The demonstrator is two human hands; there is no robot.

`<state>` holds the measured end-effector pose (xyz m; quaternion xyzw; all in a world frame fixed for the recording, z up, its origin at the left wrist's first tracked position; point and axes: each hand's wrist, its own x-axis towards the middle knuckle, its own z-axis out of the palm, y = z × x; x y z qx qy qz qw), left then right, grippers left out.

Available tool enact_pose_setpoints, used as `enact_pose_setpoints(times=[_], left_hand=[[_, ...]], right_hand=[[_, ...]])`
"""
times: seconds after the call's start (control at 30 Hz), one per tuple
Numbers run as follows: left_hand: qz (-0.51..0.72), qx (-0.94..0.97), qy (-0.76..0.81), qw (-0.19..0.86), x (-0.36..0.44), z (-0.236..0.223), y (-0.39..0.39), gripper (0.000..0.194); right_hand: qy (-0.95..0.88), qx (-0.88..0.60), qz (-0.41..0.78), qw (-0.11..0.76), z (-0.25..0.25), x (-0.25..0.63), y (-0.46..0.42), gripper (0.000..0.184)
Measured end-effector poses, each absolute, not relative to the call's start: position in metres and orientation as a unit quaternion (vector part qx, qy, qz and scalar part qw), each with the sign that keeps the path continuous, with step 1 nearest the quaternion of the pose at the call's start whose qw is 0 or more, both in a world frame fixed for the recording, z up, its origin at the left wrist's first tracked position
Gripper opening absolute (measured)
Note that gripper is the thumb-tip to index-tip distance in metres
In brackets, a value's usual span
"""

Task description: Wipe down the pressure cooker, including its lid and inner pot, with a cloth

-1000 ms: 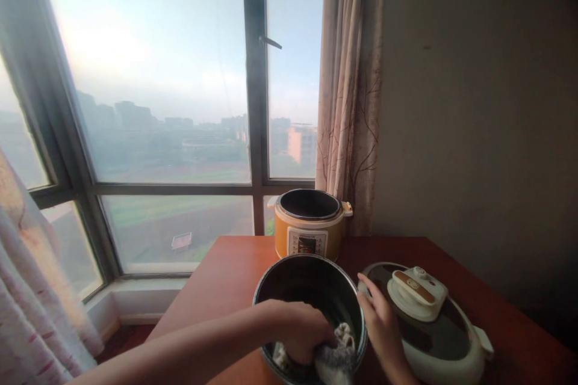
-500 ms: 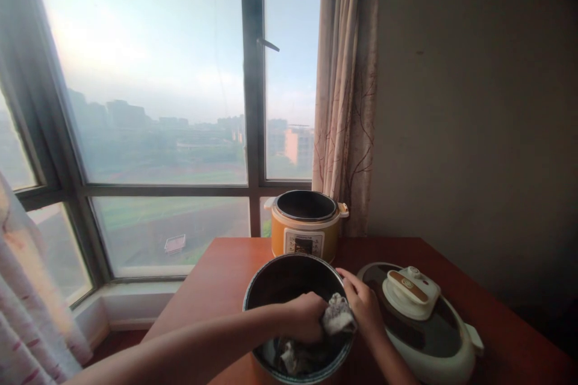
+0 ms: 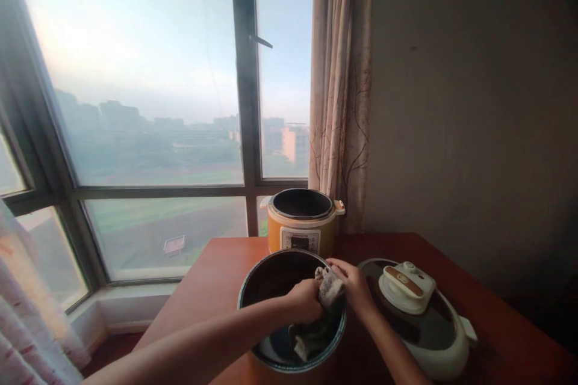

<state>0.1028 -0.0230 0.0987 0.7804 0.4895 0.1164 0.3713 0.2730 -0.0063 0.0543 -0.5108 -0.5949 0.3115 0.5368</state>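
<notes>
In front of me is a dark round inner pot [image 3: 271, 271] with a pale rim, its mouth facing up towards me. My left hand [image 3: 307, 301] reaches over it, closed in a fist round a greyish-white cloth [image 3: 330, 287]. The bunched top of the cloth sticks out by the right wall, and its lower end hangs inside the pot. My right hand [image 3: 354, 289] is closed on the pot's right rim, close beside the cloth; some of its fingers are hidden.
An orange and white electric pressure cooker [image 3: 276, 230] stands behind the pot on the red-brown table [image 3: 194, 295]. Its lid [image 3: 433, 328], with a cream handle on top, lies at the right. Beyond are a window [image 3: 158, 72] and a curtain [image 3: 341, 102].
My left hand and the cloth have moved slightly up along the pot's right inner wall. The whole view has shifted a little, so everything sits further left.
</notes>
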Motion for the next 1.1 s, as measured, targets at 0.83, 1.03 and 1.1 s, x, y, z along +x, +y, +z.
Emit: enact_pose_setpoints(times=[0.83, 1.03, 1.1], left_hand=[[-0.02, 0.853, 0.469, 0.228, 0.078, 0.123, -0.039, 0.028], [0.117, 0.732, 0.547, 0.389, 0.098, 0.11, -0.012, 0.032], [0.124, 0.736, 0.53, 0.402, 0.104, 0.108, -0.012, 0.035]], right_hand=[[-0.358, -0.522, 0.419, 0.651, 0.017, 0.215, -0.131, 0.099], [-0.375, -0.517, 0.413, 0.649, 0.025, 0.203, -0.125, 0.099], [-0.383, -0.517, 0.413, 0.644, 0.024, 0.206, -0.123, 0.101]])
